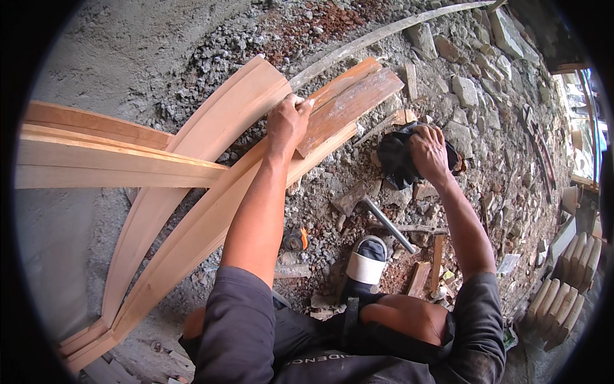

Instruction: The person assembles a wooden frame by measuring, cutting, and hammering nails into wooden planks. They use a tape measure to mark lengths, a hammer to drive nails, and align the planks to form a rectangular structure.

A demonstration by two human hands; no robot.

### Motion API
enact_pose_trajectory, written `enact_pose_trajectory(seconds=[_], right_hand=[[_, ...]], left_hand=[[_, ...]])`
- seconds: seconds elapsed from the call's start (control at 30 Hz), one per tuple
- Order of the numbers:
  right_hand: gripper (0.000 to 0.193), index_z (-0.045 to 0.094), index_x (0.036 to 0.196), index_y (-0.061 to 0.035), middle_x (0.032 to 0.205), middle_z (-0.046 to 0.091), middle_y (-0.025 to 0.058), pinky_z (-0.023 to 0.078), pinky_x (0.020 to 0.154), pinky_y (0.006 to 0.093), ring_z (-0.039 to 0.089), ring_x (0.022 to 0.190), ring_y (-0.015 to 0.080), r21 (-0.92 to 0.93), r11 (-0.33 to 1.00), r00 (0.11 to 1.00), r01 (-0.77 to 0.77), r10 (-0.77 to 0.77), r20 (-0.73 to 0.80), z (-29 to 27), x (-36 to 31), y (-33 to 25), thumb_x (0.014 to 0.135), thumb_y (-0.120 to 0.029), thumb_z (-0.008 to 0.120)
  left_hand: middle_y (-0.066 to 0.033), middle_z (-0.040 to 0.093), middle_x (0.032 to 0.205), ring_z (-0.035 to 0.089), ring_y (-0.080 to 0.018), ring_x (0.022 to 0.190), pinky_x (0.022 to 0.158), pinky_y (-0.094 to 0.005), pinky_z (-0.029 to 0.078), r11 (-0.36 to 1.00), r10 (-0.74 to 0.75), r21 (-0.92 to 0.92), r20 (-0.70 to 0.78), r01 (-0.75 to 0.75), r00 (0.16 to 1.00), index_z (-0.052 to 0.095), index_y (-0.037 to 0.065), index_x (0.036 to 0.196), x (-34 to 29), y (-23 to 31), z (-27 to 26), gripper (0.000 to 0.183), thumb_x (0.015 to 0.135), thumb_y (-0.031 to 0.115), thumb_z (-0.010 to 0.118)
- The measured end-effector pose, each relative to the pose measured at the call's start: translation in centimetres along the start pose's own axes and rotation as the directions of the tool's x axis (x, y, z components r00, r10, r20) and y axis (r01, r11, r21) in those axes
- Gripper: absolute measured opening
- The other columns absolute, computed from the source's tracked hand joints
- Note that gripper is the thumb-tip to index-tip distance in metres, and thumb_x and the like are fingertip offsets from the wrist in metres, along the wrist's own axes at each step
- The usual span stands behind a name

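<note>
My left hand (289, 121) is closed, its thumb and fingers pressed together beside the end of a weathered brown board (352, 109). Whatever its fingertips hold is too small to make out. That board lies on a long, pale wooden frame piece (192, 237). To the right, my right hand (430, 152) reaches into a crumpled black bag (395, 157), its fingers curled over the dark material; the bag's contents are hidden. Between my arms, a hatchet (384, 221) with a metal handle lies on the rubble, and a tape measure (294, 240) sits near my left forearm.
More pale frame pieces (121, 157) reach left, joining at a lower-left corner. Rubble and stones (465, 91) cover the ground. My foot in a sandal (368, 262) stands below the hatchet. Wood scraps (419, 278) lie beside it; grey ribbed pieces (556, 307) stand far right.
</note>
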State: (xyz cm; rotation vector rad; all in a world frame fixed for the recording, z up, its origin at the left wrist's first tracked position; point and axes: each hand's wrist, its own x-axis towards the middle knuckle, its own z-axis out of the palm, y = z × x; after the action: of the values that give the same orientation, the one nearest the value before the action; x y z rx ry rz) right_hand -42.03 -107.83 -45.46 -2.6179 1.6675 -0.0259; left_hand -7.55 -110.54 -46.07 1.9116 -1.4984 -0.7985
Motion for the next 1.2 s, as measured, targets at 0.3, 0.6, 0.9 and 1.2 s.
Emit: enact_pose_trajectory(seconds=[0.3,0.6,0.9,1.2], right_hand=[[0.017,0.071,0.091,-0.0109,0.132,0.054,0.0120,0.033,0.105,0.0431,0.050,0.121,0.0284,0.064,0.996,0.998,-0.056,0.055,0.018,-2.1,0.6,-1.3,0.074,-0.016,0.070],[0.015,0.074,0.089,-0.0130,0.133,0.053,0.0104,0.032,0.106,0.0430,0.050,0.121,0.0277,0.098,0.988,0.988,0.122,-0.130,0.080,-1.4,1.3,-1.9,0.078,-0.013,0.064],[0.011,0.058,0.093,-0.0076,0.105,0.058,0.0084,0.033,0.103,0.0440,0.054,0.107,0.0245,0.110,0.990,0.966,0.091,-0.061,-0.253,0.5,-0.7,-1.1,0.084,-0.012,0.062],[0.015,0.059,0.097,-0.0014,0.112,0.059,0.0141,0.043,0.092,0.0415,0.056,0.104,0.0275,0.427,0.898,0.899,-0.104,0.268,-0.347,-5.5,3.5,-3.5,0.093,-0.015,0.057]], left_hand=[[-0.0181,0.068,0.087,0.065,-0.0351,0.082,0.077,-0.0438,0.049,0.999,0.038,-0.005,-0.031,-0.038,0.999,0.064,0.003,0.094,0.0,-0.8,0.6,0.029,0.090,0.032,0.060],[-0.0171,0.069,0.101,0.065,-0.0332,0.094,0.083,-0.0414,0.050,0.986,0.160,0.062,-0.056,-0.156,0.986,0.068,0.004,0.101,0.1,-1.4,0.7,0.030,0.092,0.031,0.057],[-0.0159,0.065,0.101,0.062,-0.0326,0.096,0.087,-0.0428,0.047,0.953,0.171,0.271,-0.114,-0.135,0.979,0.068,0.004,0.104,-0.3,0.1,1.5,0.029,0.092,0.026,0.054],[-0.0166,0.064,0.094,0.063,-0.0342,0.087,0.081,-0.0437,0.049,0.956,0.243,0.210,-0.185,-0.203,0.952,0.069,0.006,0.105,-0.8,-0.6,1.6,0.026,0.090,0.022,0.055]])
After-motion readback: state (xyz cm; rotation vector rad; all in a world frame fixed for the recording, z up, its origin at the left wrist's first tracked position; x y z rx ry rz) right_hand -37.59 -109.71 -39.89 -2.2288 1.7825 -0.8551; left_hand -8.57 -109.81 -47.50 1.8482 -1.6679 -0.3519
